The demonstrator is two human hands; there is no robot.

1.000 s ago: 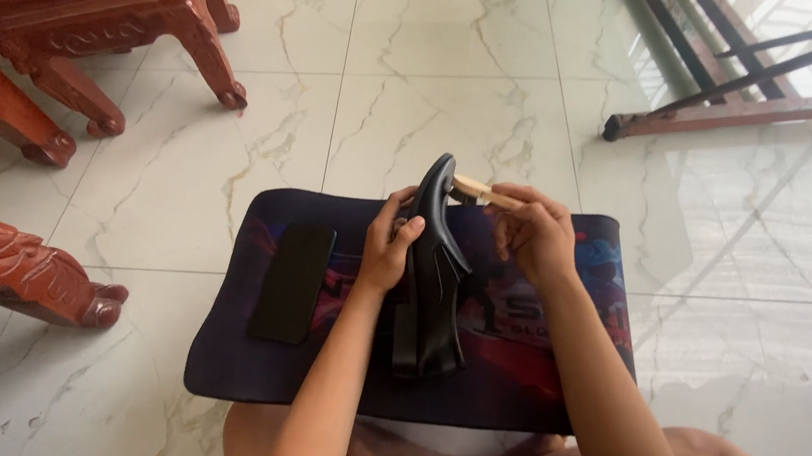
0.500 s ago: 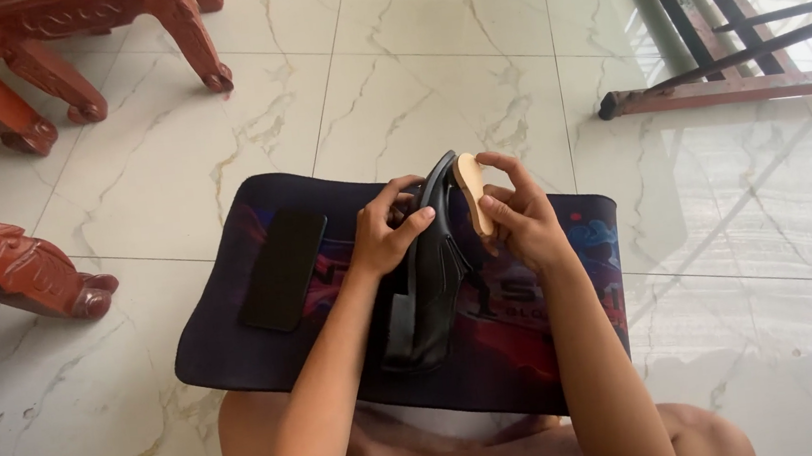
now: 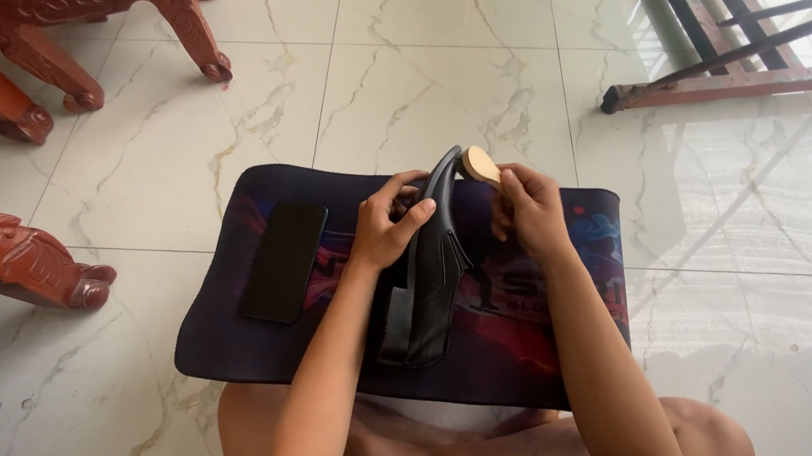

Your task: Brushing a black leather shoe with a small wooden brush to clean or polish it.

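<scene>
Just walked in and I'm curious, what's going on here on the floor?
A person sits on the marble floor with a dark mat in front of their legs. Their left hand grips a black shoe, tipped up on the mat, while the right hand holds a tan wooden piece against its upper end. A black phone lies flat on the mat beside them.

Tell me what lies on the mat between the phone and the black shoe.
Head view: only the left hand and its forearm cross above that bare mat stretch.
</scene>
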